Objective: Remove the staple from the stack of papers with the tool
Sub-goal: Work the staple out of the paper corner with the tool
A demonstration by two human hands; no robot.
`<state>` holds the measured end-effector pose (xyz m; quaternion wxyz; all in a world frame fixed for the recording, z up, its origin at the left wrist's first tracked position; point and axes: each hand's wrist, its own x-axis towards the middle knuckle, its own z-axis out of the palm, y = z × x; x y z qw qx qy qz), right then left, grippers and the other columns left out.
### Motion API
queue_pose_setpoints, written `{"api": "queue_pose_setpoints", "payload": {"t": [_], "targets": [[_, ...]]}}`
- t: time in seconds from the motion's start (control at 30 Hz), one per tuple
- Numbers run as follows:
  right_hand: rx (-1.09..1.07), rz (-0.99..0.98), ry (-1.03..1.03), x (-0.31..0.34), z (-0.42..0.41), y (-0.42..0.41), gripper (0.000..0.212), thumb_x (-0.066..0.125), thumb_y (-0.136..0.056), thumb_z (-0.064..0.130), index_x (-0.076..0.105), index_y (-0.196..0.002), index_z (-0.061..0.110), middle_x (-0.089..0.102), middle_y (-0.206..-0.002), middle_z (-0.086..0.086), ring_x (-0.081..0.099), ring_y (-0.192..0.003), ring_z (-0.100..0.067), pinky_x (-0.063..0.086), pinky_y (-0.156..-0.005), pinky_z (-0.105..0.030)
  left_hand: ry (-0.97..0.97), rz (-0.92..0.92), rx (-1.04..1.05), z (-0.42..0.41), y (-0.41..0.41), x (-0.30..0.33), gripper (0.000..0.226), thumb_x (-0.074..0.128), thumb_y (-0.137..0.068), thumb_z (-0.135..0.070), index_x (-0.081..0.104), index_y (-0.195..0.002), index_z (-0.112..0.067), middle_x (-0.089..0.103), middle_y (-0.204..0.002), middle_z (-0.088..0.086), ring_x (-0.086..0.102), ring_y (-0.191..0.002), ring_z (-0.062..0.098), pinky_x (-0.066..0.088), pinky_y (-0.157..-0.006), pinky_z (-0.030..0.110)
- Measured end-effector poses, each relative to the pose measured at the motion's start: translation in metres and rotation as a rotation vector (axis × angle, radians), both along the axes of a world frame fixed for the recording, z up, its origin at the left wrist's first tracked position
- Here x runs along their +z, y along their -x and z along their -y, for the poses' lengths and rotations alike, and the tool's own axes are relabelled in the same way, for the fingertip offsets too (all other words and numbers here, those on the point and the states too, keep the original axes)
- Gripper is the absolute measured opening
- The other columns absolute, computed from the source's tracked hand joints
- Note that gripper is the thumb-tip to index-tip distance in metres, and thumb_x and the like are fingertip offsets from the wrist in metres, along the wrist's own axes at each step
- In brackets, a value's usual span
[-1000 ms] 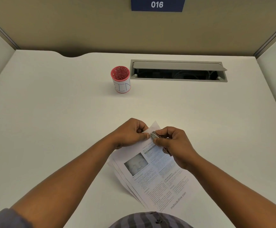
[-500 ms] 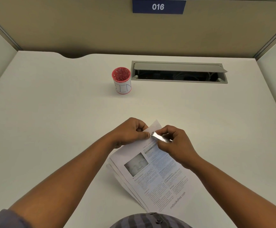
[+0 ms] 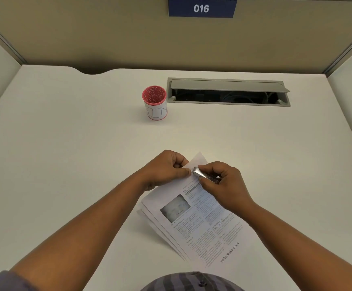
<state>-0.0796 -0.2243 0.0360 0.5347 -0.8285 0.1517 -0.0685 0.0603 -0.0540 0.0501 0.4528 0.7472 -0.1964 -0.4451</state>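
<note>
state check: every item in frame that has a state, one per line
left hand: pinches the top corner of the papers
right hand: grips the metal tool
metal tool: tip at the papers' top corner, by the left thumb
papers: fanned on the desk, top corner lifted; staple not visible
red cup: upright, open top
cable hatch: lid propped open

Stack of papers lies on desk, near edge, centre. Left hand and right hand on its far corner, tool between them. Cup behind, just left of cable hatch. Sign on back wall.
</note>
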Motion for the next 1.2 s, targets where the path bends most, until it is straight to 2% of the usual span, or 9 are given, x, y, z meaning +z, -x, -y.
{"api": "queue_pose_setpoints", "payload": {"t": [0.13,0.27,0.4,0.5,0.6,0.67,0.77,1.13,1.2], "targets": [[-0.032,-0.038,-0.178,0.003,-0.001,-0.001,0.024,0.080,-0.085,0.012,0.077,-0.100,0.030,0.076,-0.095,0.016,0.070,-0.090,-0.003,0.054,-0.075,-0.014,0.011,-0.002,0.006,-0.001,-0.001,0.002,0.010,0.072,-0.093,-0.017,0.079,-0.093,-0.009,0.070,-0.087,0.026,0.063,-0.076,0.024,0.053,-0.071,0.037],[-0.050,-0.059,-0.315,0.005,0.000,-0.001,0.020,0.080,-0.085,0.010,0.075,-0.097,0.026,0.075,-0.091,0.006,0.065,-0.076,-0.004,0.051,-0.063,-0.016,0.013,0.010,0.004,-0.001,0.000,0.004,0.012,0.071,-0.093,-0.017,0.078,-0.094,-0.007,0.066,-0.098,0.038,0.059,-0.078,0.027,0.050,-0.074,0.041],[-0.033,-0.064,-0.378,0.005,0.003,-0.002,0.018,0.079,-0.086,0.011,0.076,-0.097,0.025,0.076,-0.090,0.003,0.065,-0.074,-0.009,0.050,-0.061,-0.016,0.009,0.034,-0.008,0.001,-0.001,0.005,0.011,0.071,-0.093,-0.017,0.078,-0.092,-0.010,0.066,-0.086,0.029,0.057,-0.076,0.026,0.048,-0.071,0.039],[0.013,-0.058,-0.193,0.005,0.005,-0.001,0.019,0.080,-0.086,0.015,0.076,-0.100,0.027,0.075,-0.094,0.013,0.068,-0.084,-0.005,0.052,-0.070,-0.015,0.009,0.053,-0.018,0.001,-0.001,0.005,0.012,0.073,-0.092,-0.021,0.078,-0.091,-0.010,0.069,-0.091,0.030,0.062,-0.074,0.022,0.051,-0.070,0.037],[0.055,-0.038,-0.042,0.006,0.007,-0.002,0.023,0.079,-0.085,0.010,0.077,-0.101,0.026,0.073,-0.092,0.016,0.067,-0.088,-0.002,0.050,-0.073,-0.011,-0.001,0.091,-0.037,0.001,0.000,0.004,0.015,0.075,-0.091,-0.023,0.077,-0.088,-0.009,0.065,-0.074,0.013,0.057,-0.067,0.015,0.047,-0.063,0.032],[0.071,-0.017,0.001,0.006,0.008,-0.001,0.025,0.079,-0.084,0.007,0.077,-0.102,0.025,0.072,-0.093,0.017,0.066,-0.088,0.000,0.049,-0.073,-0.009,-0.011,0.133,-0.056,0.002,0.001,0.003,0.015,0.074,-0.092,-0.024,0.077,-0.087,-0.010,0.065,-0.073,0.013,0.055,-0.066,0.013,0.046,-0.063,0.032],[0.062,-0.045,-0.031,0.006,0.009,-0.001,0.021,0.080,-0.086,0.013,0.077,-0.101,0.026,0.074,-0.094,0.015,0.068,-0.089,-0.003,0.052,-0.074,-0.013,-0.011,0.172,-0.073,0.002,0.001,0.003,0.013,0.073,-0.093,-0.023,0.077,-0.089,-0.012,0.075,-0.088,0.017,0.062,-0.072,0.016,0.050,-0.066,0.033],[0.022,-0.086,-0.241,0.008,0.011,-0.004,0.018,0.079,-0.086,0.011,0.077,-0.103,0.017,0.078,-0.098,0.002,0.073,-0.091,-0.015,0.059,-0.079,-0.029,0.050,0.206,-0.077,0.002,0.001,0.001,0.008,0.072,-0.093,-0.017,0.077,-0.088,-0.014,0.077,-0.086,0.007,0.064,-0.070,0.010,0.052,-0.066,0.027],[0.021,-0.100,-0.303,0.009,0.012,-0.004,0.017,0.080,-0.085,0.010,0.077,-0.101,0.017,0.079,-0.094,-0.001,0.073,-0.086,-0.016,0.059,-0.074,-0.030,0.056,0.210,-0.079,0.002,0.002,0.001,0.008,0.071,-0.093,-0.016,0.077,-0.088,-0.014,0.077,-0.086,0.008,0.064,-0.070,0.010,0.052,-0.066,0.026]]}}
